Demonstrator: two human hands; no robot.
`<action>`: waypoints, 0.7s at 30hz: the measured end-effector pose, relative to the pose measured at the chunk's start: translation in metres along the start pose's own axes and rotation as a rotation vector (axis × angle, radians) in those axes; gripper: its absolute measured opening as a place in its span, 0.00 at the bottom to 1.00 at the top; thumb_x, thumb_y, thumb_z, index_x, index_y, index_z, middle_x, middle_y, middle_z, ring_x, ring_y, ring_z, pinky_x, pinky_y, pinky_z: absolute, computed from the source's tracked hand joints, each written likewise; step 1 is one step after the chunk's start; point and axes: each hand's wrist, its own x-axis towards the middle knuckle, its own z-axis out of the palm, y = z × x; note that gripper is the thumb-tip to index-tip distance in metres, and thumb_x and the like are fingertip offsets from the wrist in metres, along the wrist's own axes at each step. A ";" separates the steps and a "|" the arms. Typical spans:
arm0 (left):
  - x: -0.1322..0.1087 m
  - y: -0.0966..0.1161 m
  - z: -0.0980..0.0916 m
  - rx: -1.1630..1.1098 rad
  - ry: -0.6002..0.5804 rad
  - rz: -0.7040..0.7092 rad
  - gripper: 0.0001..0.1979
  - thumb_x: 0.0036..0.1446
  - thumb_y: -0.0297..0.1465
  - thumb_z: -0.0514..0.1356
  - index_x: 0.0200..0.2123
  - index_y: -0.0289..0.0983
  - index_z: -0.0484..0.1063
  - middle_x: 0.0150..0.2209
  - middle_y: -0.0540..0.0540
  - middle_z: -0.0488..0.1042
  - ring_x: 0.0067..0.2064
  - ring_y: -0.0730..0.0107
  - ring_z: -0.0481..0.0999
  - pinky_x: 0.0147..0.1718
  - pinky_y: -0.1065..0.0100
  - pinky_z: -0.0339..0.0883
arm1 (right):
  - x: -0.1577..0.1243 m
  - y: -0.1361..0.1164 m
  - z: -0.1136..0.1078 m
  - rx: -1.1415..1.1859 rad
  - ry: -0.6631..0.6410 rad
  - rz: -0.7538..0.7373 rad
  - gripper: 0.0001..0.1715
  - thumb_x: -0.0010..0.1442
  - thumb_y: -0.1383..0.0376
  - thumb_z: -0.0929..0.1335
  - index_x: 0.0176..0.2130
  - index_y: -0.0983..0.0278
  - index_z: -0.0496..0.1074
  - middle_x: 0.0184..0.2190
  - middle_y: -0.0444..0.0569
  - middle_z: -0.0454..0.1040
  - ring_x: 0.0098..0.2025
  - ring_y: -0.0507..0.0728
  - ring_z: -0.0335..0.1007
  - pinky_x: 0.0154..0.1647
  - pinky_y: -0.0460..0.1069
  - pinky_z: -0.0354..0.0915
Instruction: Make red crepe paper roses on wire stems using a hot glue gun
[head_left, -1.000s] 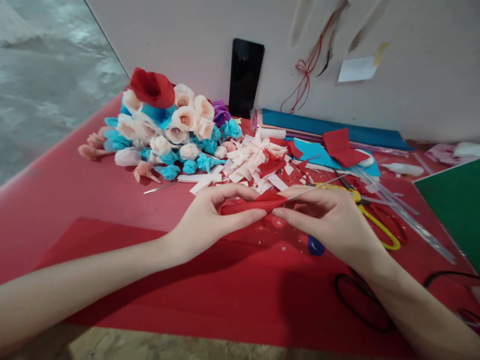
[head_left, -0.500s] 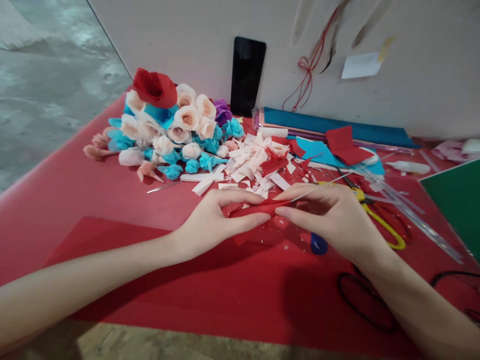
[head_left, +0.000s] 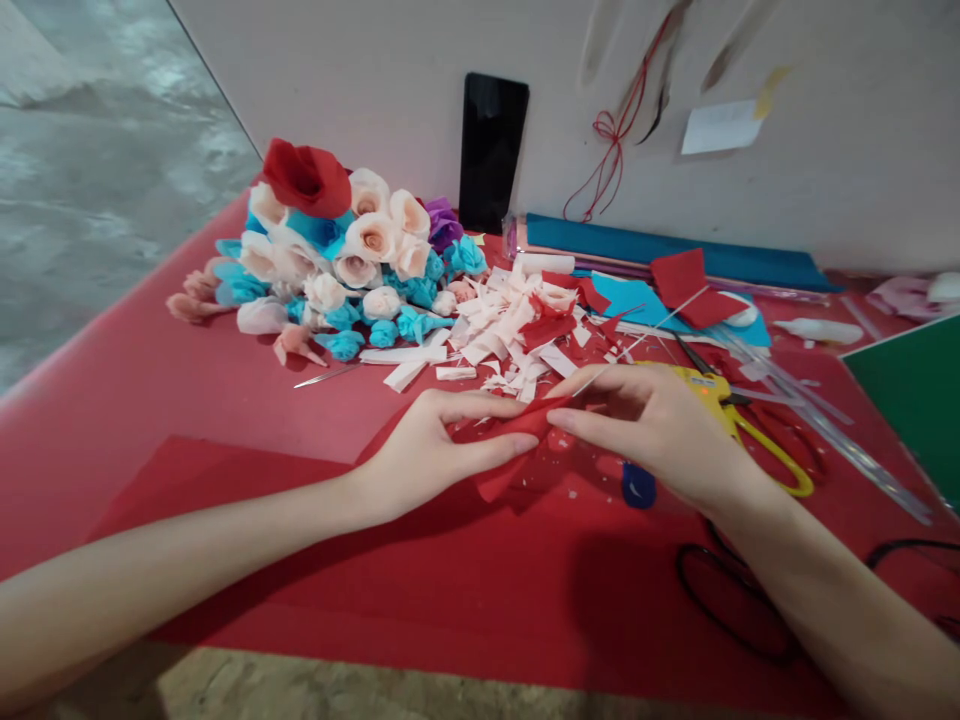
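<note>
A piece of red paper (head_left: 506, 477) is pinched between both hands above the red-covered table. My left hand (head_left: 442, 450) grips its left side, thumb over the paper. Close beside it, my right hand (head_left: 645, 420) pinches the paper's right end together with a thin pale stick (head_left: 664, 322), which slants up to the right. Past the fingers lies a heap of pale and red paper scraps (head_left: 517, 320). A large red sheet (head_left: 375, 590) is spread under the forearms.
Paper flowers (head_left: 375, 238) are piled at the back left. A black phone (head_left: 493, 150) leans on the wall. Yellow-handled scissors (head_left: 776, 455), a blue object (head_left: 637, 485), clear sticks (head_left: 862, 460) and a green board (head_left: 911, 395) lie to the right, with a black cord (head_left: 720, 605) nearer.
The stick has tilted more steeply upward. The held red paper has shifted and hangs more openly below the fingers. My right hand has moved slightly left.
</note>
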 end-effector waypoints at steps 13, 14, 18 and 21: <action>0.005 -0.013 0.005 -0.088 0.079 -0.097 0.12 0.44 0.38 0.64 0.33 0.38 0.76 0.34 0.49 0.79 0.35 0.68 0.77 0.33 0.73 0.71 | 0.006 0.010 -0.018 -0.021 0.093 -0.008 0.13 0.52 0.57 0.68 0.36 0.62 0.70 0.28 0.43 0.72 0.28 0.49 0.67 0.27 0.43 0.62; 0.005 -0.014 0.005 -0.081 0.094 -0.106 0.13 0.44 0.38 0.64 0.33 0.37 0.76 0.34 0.49 0.79 0.36 0.67 0.77 0.34 0.73 0.71 | 0.003 0.008 -0.024 -0.066 0.136 -0.009 0.13 0.52 0.56 0.67 0.36 0.62 0.70 0.29 0.43 0.72 0.29 0.50 0.67 0.27 0.44 0.62; 0.004 -0.017 0.007 -0.063 0.118 -0.136 0.14 0.42 0.38 0.65 0.33 0.36 0.76 0.36 0.47 0.78 0.38 0.66 0.76 0.37 0.72 0.71 | -0.012 0.007 -0.055 -0.573 0.342 0.104 0.15 0.55 0.53 0.63 0.34 0.61 0.70 0.32 0.45 0.72 0.32 0.52 0.66 0.31 0.47 0.60; 0.004 -0.018 0.006 -0.056 0.101 -0.143 0.16 0.41 0.38 0.65 0.34 0.35 0.75 0.36 0.46 0.78 0.38 0.65 0.76 0.38 0.70 0.71 | -0.027 0.031 -0.079 -0.786 0.373 0.269 0.16 0.52 0.52 0.65 0.32 0.62 0.70 0.28 0.48 0.70 0.29 0.55 0.64 0.29 0.50 0.59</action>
